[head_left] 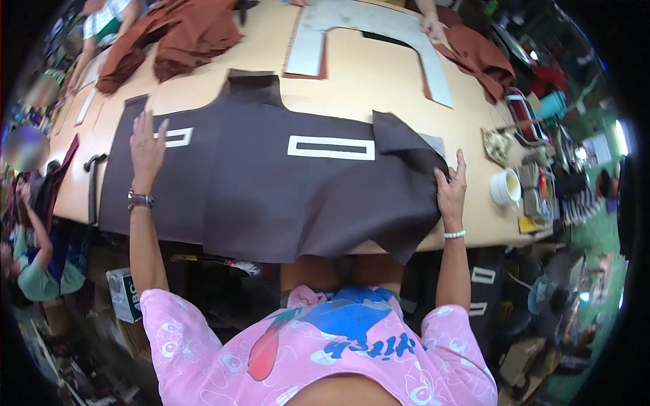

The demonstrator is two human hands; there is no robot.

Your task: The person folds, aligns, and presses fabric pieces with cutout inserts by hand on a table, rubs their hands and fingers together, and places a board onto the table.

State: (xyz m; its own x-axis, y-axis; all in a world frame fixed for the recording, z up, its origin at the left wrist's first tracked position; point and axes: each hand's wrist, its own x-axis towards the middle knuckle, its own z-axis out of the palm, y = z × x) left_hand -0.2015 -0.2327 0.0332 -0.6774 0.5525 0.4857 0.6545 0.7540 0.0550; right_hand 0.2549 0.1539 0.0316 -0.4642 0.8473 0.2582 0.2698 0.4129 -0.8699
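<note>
Dark brown sheet material (254, 183) lies across the near part of the table, with two white rectangular frames on it, a left one (179, 138) and a longer middle one (332, 147). My left hand (147, 145) rests flat on the sheet's left part, fingers spread, beside the left white frame. At the sheet's right edge, which is lifted and folded over, is my right hand (452, 186); its thumb and fingers are apart and touch the material. The near edge of the sheet hangs over the table edge.
A pale curved template (365, 20) lies at the far side, near another person's hand (435, 28). Reddish-brown cloth (179, 40) is piled far left. A white cup (505, 187) stands right, a black tool (93, 189) left. Other people are at the left.
</note>
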